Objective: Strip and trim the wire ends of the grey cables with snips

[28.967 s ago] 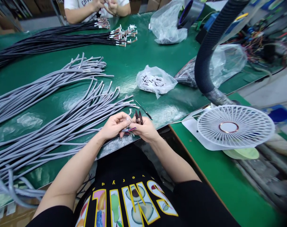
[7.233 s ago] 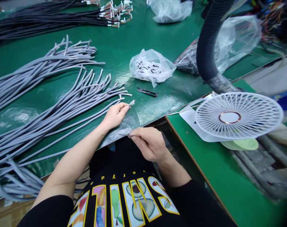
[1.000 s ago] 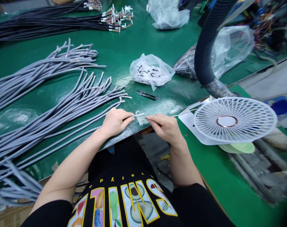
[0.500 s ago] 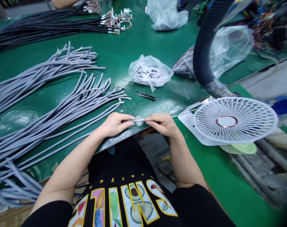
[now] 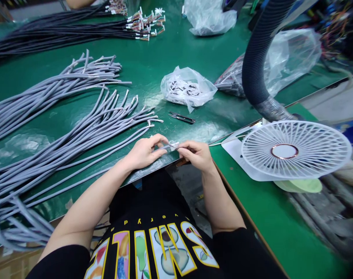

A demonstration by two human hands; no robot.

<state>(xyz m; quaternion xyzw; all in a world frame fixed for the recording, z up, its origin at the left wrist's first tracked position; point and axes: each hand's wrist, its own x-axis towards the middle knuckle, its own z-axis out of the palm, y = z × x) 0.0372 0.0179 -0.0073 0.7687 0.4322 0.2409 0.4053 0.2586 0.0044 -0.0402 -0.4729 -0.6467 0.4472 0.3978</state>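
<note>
My left hand (image 5: 148, 152) holds a grey cable (image 5: 167, 147) near its end, thumb below and fingers above, by the front edge of the green table. Close on its right, my right hand (image 5: 195, 154) pinches the whitish strands (image 5: 174, 145) at the cable's stripped end. The strands look loose and frayed; their fine detail is too small to make out. Beyond the hands lie dark thread snips (image 5: 182, 117). Left of my left hand, a bundle of grey cables (image 5: 86, 133) spreads over the table, several with pale stripped ends.
A second grey cable bundle (image 5: 77, 79) lies behind, with black cables (image 5: 77, 33) bearing white connectors farther back. An open plastic bag (image 5: 188, 87) of small black-and-white pieces stands beyond the snips. To the right are a white fan (image 5: 295, 151) and a dark flexible hose (image 5: 254, 62).
The white strands between my hands were spread in a round tuft; now they are drawn toward my right fingers. My left fingers have lifted slightly, and the view has shifted a little.
</note>
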